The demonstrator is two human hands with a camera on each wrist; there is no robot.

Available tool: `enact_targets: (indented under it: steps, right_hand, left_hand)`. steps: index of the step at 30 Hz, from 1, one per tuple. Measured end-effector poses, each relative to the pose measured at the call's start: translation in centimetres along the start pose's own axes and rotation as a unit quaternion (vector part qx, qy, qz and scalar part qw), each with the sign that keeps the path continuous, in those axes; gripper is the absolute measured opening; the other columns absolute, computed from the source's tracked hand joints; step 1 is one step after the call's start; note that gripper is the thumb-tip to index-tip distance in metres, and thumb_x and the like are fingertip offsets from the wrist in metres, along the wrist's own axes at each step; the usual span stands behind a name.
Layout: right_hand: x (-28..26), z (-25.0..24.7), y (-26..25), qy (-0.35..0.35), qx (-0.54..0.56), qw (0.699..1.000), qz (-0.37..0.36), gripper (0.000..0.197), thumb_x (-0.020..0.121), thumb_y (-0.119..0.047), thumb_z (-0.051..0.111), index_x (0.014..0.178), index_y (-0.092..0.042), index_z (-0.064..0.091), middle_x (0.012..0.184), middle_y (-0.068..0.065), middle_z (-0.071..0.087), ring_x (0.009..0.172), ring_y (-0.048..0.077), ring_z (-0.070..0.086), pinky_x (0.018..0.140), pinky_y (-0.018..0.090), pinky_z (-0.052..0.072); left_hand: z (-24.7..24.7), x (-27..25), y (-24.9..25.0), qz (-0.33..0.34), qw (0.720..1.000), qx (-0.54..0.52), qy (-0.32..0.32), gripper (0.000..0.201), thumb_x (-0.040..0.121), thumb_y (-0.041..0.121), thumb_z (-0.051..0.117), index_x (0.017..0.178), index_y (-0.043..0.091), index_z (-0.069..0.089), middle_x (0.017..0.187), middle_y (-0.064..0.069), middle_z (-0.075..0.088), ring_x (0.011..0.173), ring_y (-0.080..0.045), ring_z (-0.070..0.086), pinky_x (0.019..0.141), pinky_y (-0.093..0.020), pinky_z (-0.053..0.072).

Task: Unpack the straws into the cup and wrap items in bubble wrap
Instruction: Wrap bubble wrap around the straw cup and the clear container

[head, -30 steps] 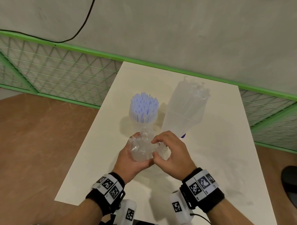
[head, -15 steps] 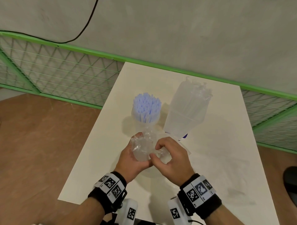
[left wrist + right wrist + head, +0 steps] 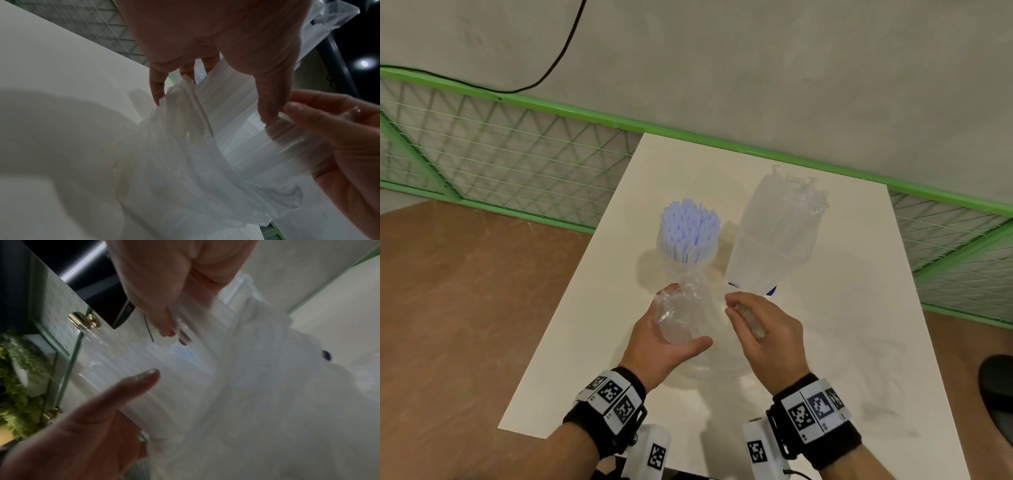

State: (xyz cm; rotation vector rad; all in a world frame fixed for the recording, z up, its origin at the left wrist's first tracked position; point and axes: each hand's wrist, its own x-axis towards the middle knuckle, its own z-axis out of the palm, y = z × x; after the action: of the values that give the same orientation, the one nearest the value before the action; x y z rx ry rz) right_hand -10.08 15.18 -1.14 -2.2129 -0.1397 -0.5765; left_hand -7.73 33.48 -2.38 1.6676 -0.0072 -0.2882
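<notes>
A clear cup [image 3: 690, 263] full of blue-white straws [image 3: 690, 226] stands mid-table. Right of it stands an upright clear plastic bag [image 3: 777, 236]. Nearer to me, my left hand [image 3: 681, 318] grips a crumpled clear plastic wrap [image 3: 685, 308], fingers curled round it and thumb underneath. My right hand [image 3: 732, 308] pinches the wrap's right edge. In the left wrist view the wrap [image 3: 185, 154] stretches from the left fingers [image 3: 156, 91] to the right hand's fingertips [image 3: 298, 110]. The right wrist view is blurred; the wrap [image 3: 257, 386] fills it.
The white table [image 3: 842, 359] has its left edge near my left wrist, with brown floor [image 3: 465, 308] beyond. A green mesh fence [image 3: 517, 161] and a grey wall run along the back. A dark shoe [image 3: 996, 387] is at the right edge.
My hands have drawn apart. The right hand moved right, away from the left, and the wrap now spreads between them instead of being bunched.
</notes>
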Motion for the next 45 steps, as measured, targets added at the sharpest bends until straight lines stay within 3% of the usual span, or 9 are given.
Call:
enact_targets:
  steps: [5,12,21,28,33,37,41,43,45]
  right_hand:
    - [0.0,0.0,0.1,-0.005,0.023,0.999,0.032,0.023,0.084,-0.006,0.074,0.105,-0.014,0.071,0.095,-0.01,0.072,0.091,0.001,0.067,0.082,0.023,0.054]
    - [1.8,-1.8,-1.2,0.011,0.041,0.997,0.062,0.023,0.085,-0.006,0.074,0.107,-0.011,0.069,0.093,-0.012,0.073,0.093,-0.003,0.067,0.084,0.011,0.049]
    - [5.4,-7.4,-2.4,0.127,0.126,0.979,0.102,0.023,0.081,-0.006,0.078,0.102,-0.013,0.07,0.093,0.0,0.075,0.091,0.025,0.071,0.086,0.047,0.057]
    - [12.9,-15.2,-4.0,0.258,0.242,0.935,0.014,0.027,0.085,-0.026,0.077,0.106,-0.016,0.063,0.096,-0.004,0.07,0.087,0.03,0.069,0.083,0.038,0.055]
    - [18.1,-14.9,-1.9,0.232,0.209,0.95,0.0,0.018,0.086,-0.016,0.074,0.1,-0.015,0.062,0.087,-0.005,0.072,0.081,0.024,0.071,0.079,0.038,0.058]
    - [19.5,-11.3,3.2,0.111,0.126,0.985,0.042,0.016,0.083,-0.018,0.072,0.097,-0.026,0.068,0.096,0.004,0.071,0.09,0.028,0.07,0.084,0.047,0.058]
    - [18.1,-8.4,6.9,0.006,-0.092,0.995,0.023,0.015,0.088,-0.025,0.07,0.103,-0.023,0.072,0.103,-0.008,0.07,0.094,0.011,0.064,0.092,0.016,0.044]
    - [17.6,-7.5,8.2,-0.053,-0.163,0.985,-0.026,0.024,0.091,-0.025,0.067,0.114,-0.017,0.069,0.119,-0.003,0.068,0.112,0.015,0.061,0.099,0.014,0.037]
    - [17.5,-6.8,9.3,-0.146,-0.22,0.964,-0.03,0.038,0.096,-0.03,0.059,0.133,-0.019,0.058,0.142,-0.002,0.053,0.136,0.02,0.043,0.112,0.03,0.031]
  left_hand:
    - [0.1,0.0,-0.2,0.0,1.0,-0.008,0.0,0.075,0.065,0.005,0.09,0.123,0.036,0.053,0.11,0.031,0.064,0.106,0.009,0.06,0.083,-0.004,0.045]
    - [0.3,-0.3,0.3,0.001,1.0,-0.019,0.002,0.072,0.066,-0.002,0.087,0.117,0.036,0.054,0.11,0.022,0.064,0.096,0.017,0.059,0.076,-0.001,0.044]
    - [0.3,-0.1,-0.2,-0.014,0.999,-0.028,0.005,0.075,0.065,0.001,0.089,0.123,0.035,0.055,0.106,0.029,0.066,0.097,0.011,0.062,0.078,-0.005,0.046]
    - [0.3,-0.2,0.1,-0.009,1.0,-0.028,0.001,0.074,0.066,0.001,0.088,0.123,0.034,0.055,0.109,0.034,0.063,0.105,0.011,0.059,0.082,-0.004,0.045]
    - [0.4,-0.1,0.3,-0.012,0.999,-0.033,0.001,0.074,0.066,-0.002,0.087,0.122,0.034,0.055,0.105,0.034,0.064,0.098,0.013,0.061,0.079,-0.005,0.046]
    - [0.5,-0.1,0.3,-0.01,0.999,-0.034,0.003,0.074,0.066,-0.002,0.087,0.124,0.032,0.055,0.108,0.034,0.064,0.1,0.012,0.061,0.079,-0.006,0.047]
    - [0.4,0.0,0.1,-0.006,1.0,-0.028,0.01,0.075,0.065,0.0,0.088,0.125,0.031,0.056,0.111,0.031,0.064,0.104,0.009,0.061,0.083,-0.007,0.047]
    - [0.4,0.1,0.0,-0.006,1.0,-0.024,0.011,0.075,0.065,0.002,0.089,0.123,0.035,0.056,0.111,0.032,0.064,0.104,0.009,0.061,0.083,-0.007,0.046]
    - [0.4,0.1,0.1,0.0,1.0,-0.023,0.011,0.073,0.065,0.0,0.088,0.119,0.037,0.057,0.11,0.034,0.063,0.105,0.012,0.059,0.082,-0.004,0.045]
